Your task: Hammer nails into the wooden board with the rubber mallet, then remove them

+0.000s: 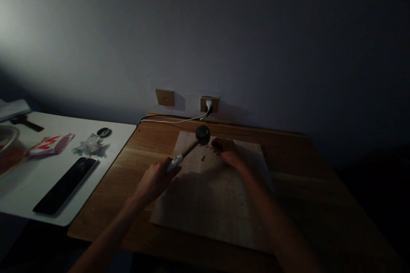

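A mallet (202, 135) with a round dark head and a wooden shaft is gripped by my left hand (156, 178) around its white-wrapped handle. Its head is over the far part of a pale wooden board (211, 204). Just right of the head, my right hand (228, 152) rests low at the board with fingers curled. Something dark shows at those fingers, too dim to make out. Small pale fragments (203, 158) lie scattered on the board between the mallet head and my right hand.
The board lies on a wooden table (128, 166) against a wall. A white cable (179, 121) runs from a socket (209, 104) along the back edge. On the white table at left are a dark phone (65, 185), a crumpled clear wrapper (92, 145), a red-and-white packet (51, 144) and a tub (9, 147).
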### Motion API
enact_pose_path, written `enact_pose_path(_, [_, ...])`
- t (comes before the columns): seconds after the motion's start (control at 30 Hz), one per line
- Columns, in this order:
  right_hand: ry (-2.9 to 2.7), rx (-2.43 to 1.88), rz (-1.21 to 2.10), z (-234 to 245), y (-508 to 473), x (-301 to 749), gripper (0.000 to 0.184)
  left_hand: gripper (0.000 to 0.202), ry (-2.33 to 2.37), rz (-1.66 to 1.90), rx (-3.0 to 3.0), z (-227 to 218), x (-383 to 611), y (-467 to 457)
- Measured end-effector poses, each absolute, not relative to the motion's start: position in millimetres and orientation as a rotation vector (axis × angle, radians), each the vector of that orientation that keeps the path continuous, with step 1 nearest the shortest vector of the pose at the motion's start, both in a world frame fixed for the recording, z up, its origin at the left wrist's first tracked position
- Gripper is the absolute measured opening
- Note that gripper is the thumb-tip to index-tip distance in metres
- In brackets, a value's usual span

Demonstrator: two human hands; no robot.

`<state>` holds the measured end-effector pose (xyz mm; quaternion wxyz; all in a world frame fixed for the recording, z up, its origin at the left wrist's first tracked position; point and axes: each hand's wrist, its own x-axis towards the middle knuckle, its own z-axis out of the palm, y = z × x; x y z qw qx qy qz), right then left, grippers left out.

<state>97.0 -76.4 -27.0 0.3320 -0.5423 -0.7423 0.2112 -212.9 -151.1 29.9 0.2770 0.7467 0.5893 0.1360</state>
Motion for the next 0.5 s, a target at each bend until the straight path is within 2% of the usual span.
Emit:
enact_pose_path(0.13, [-1.902,-1.424,0.585,-30.1,-74.5,93.1,0.030,0.026,1.566,0.368,2.024,30.7,-211.1,-151.1])
enact_pose_path(0.27, [-1.878,-1.434,0.585,-29.2,-76.6,90.0,0.029,0.026,1.581,0.349,2.043,31.8,-202.7,-148.4])
enact_pose_path(0.5, [-1.767,-1.501,0.474,-23.2,-92.6,108.3,0.039,0.023,1.550,0.187,2.165,32.9,-181.1,-140.5])
